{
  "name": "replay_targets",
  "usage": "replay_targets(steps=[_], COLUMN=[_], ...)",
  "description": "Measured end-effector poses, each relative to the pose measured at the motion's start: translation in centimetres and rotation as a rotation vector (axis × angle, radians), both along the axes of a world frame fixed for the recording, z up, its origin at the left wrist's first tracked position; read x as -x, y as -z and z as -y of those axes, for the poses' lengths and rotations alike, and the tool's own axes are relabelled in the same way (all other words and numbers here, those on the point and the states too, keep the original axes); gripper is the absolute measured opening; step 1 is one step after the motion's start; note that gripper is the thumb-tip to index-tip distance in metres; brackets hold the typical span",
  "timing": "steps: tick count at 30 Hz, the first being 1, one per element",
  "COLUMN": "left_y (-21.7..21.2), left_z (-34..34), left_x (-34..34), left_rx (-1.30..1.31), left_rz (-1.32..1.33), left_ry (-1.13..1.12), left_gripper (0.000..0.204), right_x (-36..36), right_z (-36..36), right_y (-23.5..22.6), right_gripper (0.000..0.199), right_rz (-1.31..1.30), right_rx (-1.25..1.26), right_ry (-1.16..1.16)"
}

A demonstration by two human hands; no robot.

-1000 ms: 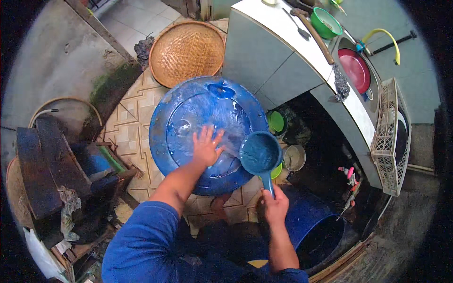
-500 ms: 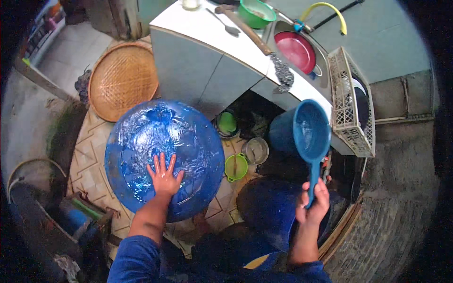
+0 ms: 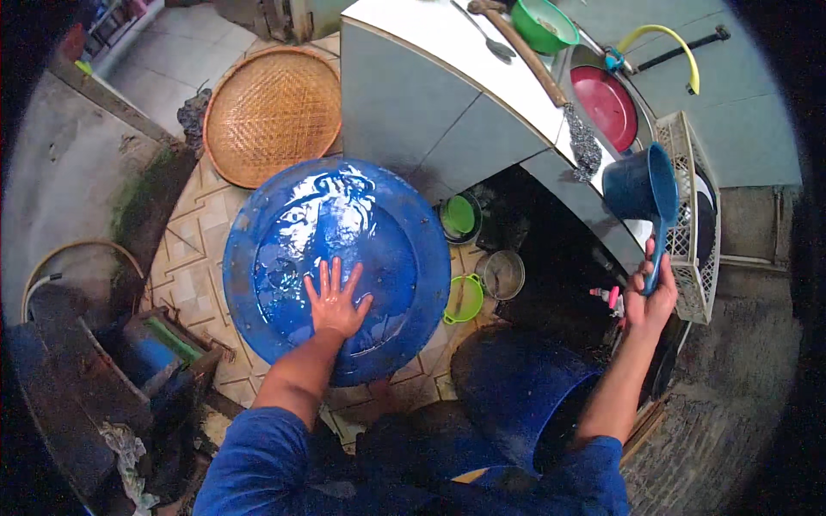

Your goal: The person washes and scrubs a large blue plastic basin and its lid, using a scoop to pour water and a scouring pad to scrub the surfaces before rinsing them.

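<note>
A large round blue plastic lid or drum top (image 3: 430,249), wet and shining, stands left of the middle. My left hand (image 3: 337,303) rests on it with the palm down and fingers spread. Off to the right, my right hand (image 3: 651,292) grips the handle of a blue plastic water dipper (image 3: 632,185). The dipper is raised beside the counter, tilted with its mouth turned to the right. I cannot see what is inside its cup.
A white-topped counter (image 3: 413,33) bears a hammer (image 3: 533,58), a green bowl (image 3: 544,24) and a sink with a red basin (image 3: 602,107). A plastic crate (image 3: 680,155) stands at its right end. A woven tray (image 3: 274,116) leans behind. Small pots and an open blue drum (image 3: 516,387) stand nearer.
My right hand has swung the dipper rightward and up, turning its mouth from facing me to facing right. My left hand stays on the wet blue surface. The whole view has shifted.
</note>
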State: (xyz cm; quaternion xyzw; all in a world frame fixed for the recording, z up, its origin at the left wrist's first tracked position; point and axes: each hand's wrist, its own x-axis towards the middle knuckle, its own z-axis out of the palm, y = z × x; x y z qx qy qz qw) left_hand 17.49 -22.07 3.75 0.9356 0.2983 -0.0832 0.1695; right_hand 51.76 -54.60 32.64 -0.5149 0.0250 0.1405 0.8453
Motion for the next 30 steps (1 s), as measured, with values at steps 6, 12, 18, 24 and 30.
replay_targets(steps=[6,12,18,24,30], left_y=[-0.2,0.1,-0.2,0.2,0.5], left_z=[0.2,0.6,0.0,0.2,0.1], left_x=[-0.4,-0.8,-0.2,-0.4,0.2], left_rx=[0.029,0.027,0.013,0.031,0.033], left_rz=[-0.016,0.02,0.023,0.042,0.085], left_ry=[-0.014,-0.005,-0.011,-0.003,-0.015], left_gripper=[0.073,0.073,0.071,0.072,0.073], right_x=[-0.5,1.2,2.8,-7.9,-3.4], right_z=[-1.1,-0.3,-15.6,-19.8,-19.1], right_y=[0.5,7.0,6.4,7.7,9.5], right_gripper=[0.053,0.047,0.045,0.037,0.023], right_rz=[0.054,-0.014,1.363,1.21,1.446], right_rx=[-0.003,-0.147,1.286,1.877,1.631], right_ry=[-0.106,0.24,0.205,0.221,0.311])
